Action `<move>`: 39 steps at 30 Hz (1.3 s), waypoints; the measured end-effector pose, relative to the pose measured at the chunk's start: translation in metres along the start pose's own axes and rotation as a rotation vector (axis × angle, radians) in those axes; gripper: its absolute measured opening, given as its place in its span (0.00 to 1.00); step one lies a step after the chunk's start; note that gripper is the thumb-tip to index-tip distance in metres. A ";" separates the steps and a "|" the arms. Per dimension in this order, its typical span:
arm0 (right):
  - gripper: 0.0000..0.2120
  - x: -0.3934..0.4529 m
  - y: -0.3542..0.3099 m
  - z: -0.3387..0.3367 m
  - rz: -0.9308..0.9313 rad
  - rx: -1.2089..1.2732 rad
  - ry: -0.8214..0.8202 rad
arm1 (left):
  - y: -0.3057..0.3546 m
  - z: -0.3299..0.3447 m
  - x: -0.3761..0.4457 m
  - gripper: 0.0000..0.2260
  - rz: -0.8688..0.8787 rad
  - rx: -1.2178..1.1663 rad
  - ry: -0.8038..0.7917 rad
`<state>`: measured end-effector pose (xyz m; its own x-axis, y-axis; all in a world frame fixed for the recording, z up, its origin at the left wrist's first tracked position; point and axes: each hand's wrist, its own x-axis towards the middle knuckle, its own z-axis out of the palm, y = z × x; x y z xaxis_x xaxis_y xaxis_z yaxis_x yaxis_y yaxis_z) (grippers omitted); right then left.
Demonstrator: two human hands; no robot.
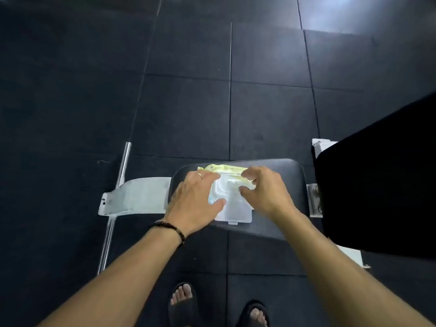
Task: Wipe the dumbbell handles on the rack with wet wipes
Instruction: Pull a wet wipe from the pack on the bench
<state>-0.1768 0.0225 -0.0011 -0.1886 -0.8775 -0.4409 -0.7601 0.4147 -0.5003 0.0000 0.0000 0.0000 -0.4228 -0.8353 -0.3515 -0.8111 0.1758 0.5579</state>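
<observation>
We're looking down at a wet wipes pack [227, 185] lying on a black padded bench seat [280, 175], its clear lid [236, 212] flipped open toward us. Left hand [197, 201] lies flat on the pack's left side — fingers straight and close together, thumb on the lid's edge. Right hand [264, 188] is curled over the opening, thumb and fingertips pinching at it — whether they hold a wipe, we cannot tell.
</observation>
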 end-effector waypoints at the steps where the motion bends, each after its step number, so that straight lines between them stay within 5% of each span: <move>1: 0.17 0.007 0.002 0.006 0.024 0.005 0.014 | -0.004 0.005 0.009 0.25 0.030 0.027 0.009; 11: 0.07 0.031 0.009 0.022 0.056 -0.162 0.071 | -0.018 0.038 0.046 0.30 0.157 0.247 0.018; 23: 0.10 0.020 0.018 -0.012 0.205 0.724 -0.031 | -0.016 0.032 0.053 0.29 0.126 0.285 -0.050; 27: 0.11 0.020 0.018 -0.010 0.293 0.819 0.022 | -0.016 0.032 0.054 0.29 0.122 0.266 -0.048; 31: 0.03 0.026 0.013 -0.010 0.307 0.649 -0.041 | -0.018 0.032 0.055 0.30 0.120 0.234 -0.040; 35: 0.18 0.044 0.000 -0.009 0.155 0.274 -0.190 | -0.023 0.030 0.056 0.31 0.128 0.206 -0.055; 39: 0.06 0.060 -0.005 -0.003 0.089 0.036 -0.220 | -0.028 0.028 0.057 0.30 0.145 0.206 -0.064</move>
<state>-0.1862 -0.0331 -0.0233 -0.1107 -0.7650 -0.6345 -0.7230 0.5000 -0.4767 -0.0132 -0.0382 -0.0566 -0.5598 -0.7603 -0.3297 -0.8028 0.3989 0.4433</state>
